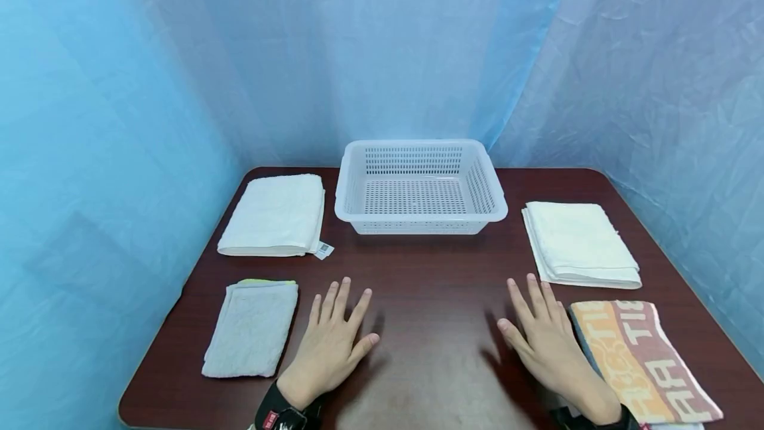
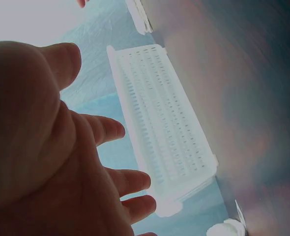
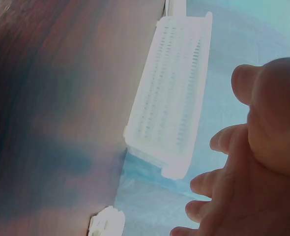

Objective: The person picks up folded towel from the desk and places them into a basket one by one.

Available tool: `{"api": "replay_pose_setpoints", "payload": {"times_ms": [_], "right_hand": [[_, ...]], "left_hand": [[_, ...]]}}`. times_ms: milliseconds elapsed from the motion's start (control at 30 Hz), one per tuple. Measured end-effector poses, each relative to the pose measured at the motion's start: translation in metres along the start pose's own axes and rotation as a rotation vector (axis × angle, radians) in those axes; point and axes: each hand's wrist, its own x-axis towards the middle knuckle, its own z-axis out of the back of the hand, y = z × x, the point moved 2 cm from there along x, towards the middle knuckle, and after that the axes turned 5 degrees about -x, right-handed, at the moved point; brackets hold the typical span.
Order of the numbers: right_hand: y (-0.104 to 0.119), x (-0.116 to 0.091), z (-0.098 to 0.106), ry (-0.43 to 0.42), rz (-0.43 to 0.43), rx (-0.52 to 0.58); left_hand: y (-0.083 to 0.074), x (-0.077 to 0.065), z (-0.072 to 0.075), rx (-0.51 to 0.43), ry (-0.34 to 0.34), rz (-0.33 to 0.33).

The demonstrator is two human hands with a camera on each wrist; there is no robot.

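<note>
My left hand (image 1: pixel 327 349) is held over the near part of the table with its fingers spread and nothing in it. A folded light grey towel (image 1: pixel 253 329) lies just left of it. My right hand (image 1: pixel 550 345), also with spread fingers and holding nothing, is beside a folded orange and mauve towel with pale lettering (image 1: pixel 647 360). Behind that lies a folded white towel (image 1: pixel 581 244). Another folded white towel (image 1: pixel 271 214), with a tag (image 1: pixel 324 250) at its corner, sits at the back left. Both wrist views show the hands apart from the white basket (image 2: pixel 159 118).
The white perforated plastic basket (image 1: pixel 420 225) stands at the back middle of the dark brown table (image 1: pixel 430 324). Blue sheeting (image 1: pixel 406 45) hangs behind the table and along both sides. The table's corners are rounded.
</note>
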Motion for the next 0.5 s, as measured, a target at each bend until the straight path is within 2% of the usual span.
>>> {"api": "replay_pose_setpoints", "payload": {"times_ms": [133, 300, 500], "right_hand": [[-0.004, -0.001, 0.002, -0.004, -0.015, 0.001], [-0.009, -0.002, 0.002, -0.048, -0.01, -0.012], [-0.016, -0.005, 0.001, -0.085, -0.015, -0.007]], "left_hand": [[0.0, 0.001, 0.0, 0.003, 0.022, 0.012], [0.0, 0.001, -0.002, 0.004, 0.05, 0.025], [-0.001, 0.0, -0.002, -0.003, 0.051, 0.024]]}}
